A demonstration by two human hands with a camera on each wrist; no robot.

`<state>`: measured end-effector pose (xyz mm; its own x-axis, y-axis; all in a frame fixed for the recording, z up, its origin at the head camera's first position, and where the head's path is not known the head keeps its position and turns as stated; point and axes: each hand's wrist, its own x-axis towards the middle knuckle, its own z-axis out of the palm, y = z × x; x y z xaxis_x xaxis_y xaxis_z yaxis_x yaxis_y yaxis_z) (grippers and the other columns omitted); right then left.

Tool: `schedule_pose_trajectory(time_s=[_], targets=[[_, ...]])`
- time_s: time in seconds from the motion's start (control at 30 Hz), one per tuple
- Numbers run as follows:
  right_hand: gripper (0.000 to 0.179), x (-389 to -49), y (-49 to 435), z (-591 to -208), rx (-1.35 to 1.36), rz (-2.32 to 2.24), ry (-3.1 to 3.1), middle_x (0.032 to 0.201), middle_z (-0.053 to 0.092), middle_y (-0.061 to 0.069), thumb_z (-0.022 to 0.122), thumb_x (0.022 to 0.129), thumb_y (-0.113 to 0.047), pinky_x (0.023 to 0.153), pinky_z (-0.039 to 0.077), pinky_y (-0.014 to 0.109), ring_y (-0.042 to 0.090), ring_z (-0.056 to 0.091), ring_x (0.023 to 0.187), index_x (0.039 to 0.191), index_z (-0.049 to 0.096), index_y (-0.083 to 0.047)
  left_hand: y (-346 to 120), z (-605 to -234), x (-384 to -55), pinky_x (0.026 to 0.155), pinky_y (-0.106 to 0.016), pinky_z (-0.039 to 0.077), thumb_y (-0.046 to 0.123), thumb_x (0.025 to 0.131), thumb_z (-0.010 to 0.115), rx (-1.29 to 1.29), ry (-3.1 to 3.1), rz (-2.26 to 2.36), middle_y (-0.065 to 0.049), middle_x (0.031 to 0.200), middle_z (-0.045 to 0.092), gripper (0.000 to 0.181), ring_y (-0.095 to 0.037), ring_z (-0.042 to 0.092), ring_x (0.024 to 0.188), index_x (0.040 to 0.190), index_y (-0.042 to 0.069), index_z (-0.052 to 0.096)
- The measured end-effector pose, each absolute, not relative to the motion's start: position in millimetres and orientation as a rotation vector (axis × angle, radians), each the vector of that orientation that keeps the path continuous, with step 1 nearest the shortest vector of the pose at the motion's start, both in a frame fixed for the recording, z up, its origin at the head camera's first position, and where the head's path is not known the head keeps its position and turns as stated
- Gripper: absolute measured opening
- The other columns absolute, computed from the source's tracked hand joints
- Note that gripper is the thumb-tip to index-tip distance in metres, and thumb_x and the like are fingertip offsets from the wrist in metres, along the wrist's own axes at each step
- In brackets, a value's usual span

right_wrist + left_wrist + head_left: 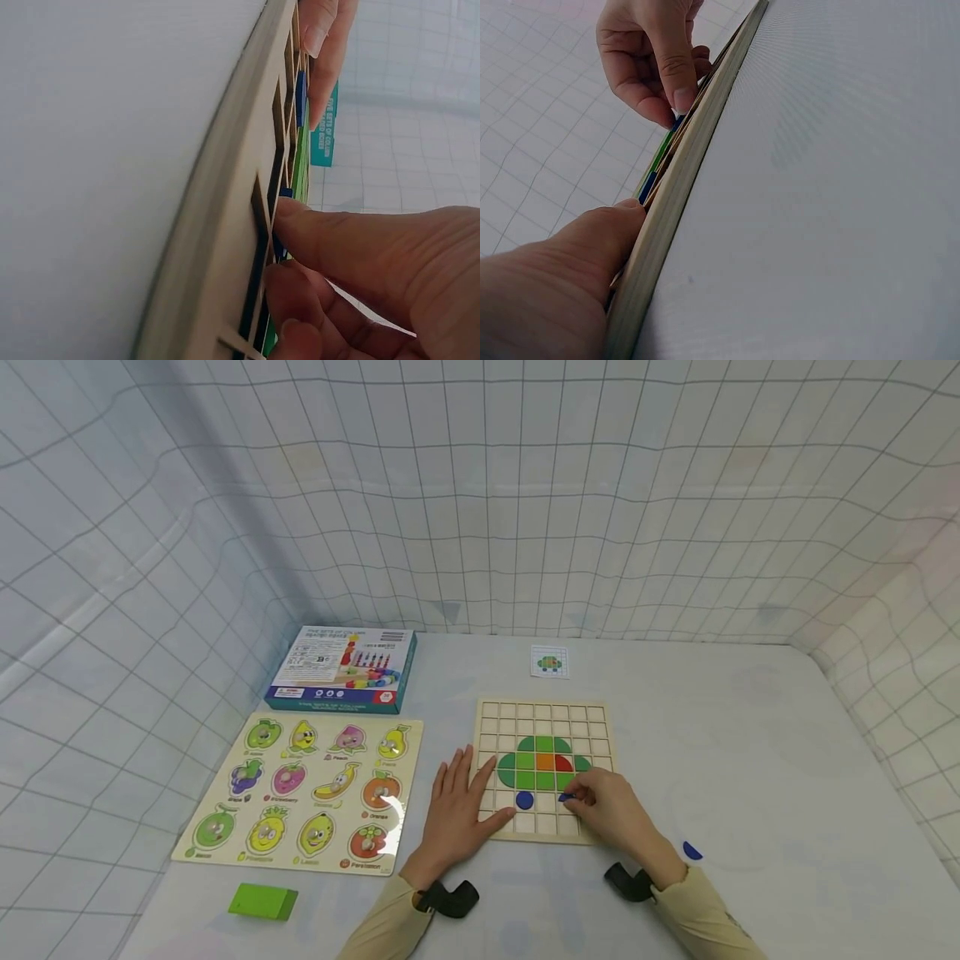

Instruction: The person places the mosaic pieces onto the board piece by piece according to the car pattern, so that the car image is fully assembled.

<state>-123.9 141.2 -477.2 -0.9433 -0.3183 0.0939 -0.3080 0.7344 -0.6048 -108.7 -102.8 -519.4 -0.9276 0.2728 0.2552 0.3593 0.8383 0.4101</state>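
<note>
A square wooden grid board [543, 838] lies on the white table. Green pieces [546, 781] form a rounded shape on it, with an orange square [544, 762] and a red piece [562, 763] among them. Below the green sits a blue disc [524, 800]. My left hand [459, 814] rests with spread fingers on the board's left side, thumb near the disc. At the lower right cells, my right hand [615, 806] pinches a small blue piece [564, 797] between thumb and fingers, low at the grid. In the right wrist view the thumb [300, 225] partly covers this piece.
Right of the board lies a blue half-disc [692, 851]. Behind it is a small pattern card [550, 662]. To the left are a fruit puzzle board [225, 747], a toy box [341, 700] and a green block [262, 902]. Grid-patterned curtains [540, 527] enclose the table.
</note>
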Motion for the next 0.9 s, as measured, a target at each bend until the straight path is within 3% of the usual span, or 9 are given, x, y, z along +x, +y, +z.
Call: schedule_pose_trajectory(time_s=[0.57, 0.9], targets=[[0.007, -107.3, 165.7, -467.9, -0.566, -1.072, 2.813, 0.074, 0.055, -0.012, 0.074, 0.084, -0.019, 0.055, 0.043, 0.023, 0.006, 0.049, 0.064, 0.087, 0.070, -0.016, -103.8, -520.4, -107.9, 0.111, -0.052, 0.007, 0.056, 0.085, 0.060, -0.494, -2.832, -0.704, -0.023, 0.151, 0.023, 0.078, -0.037, 0.013, 0.141, 0.146, 0.013, 0.040], [0.012, -89.6, 228.9, -464.7, -0.289, -0.938, 3.051, 0.082, 0.063, -0.005, 0.074, 0.083, -0.018, 0.056, 0.045, 0.027, 0.011, 0.056, 0.070, 0.093, 0.072, -0.011, -104.2, -521.3, -108.2, 0.110, -0.053, 0.007, 0.056, 0.085, 0.060, -0.503, -2.827, -0.705, -0.023, 0.151, 0.023, 0.078, -0.037, 0.013, 0.140, 0.146, 0.012, 0.039]])
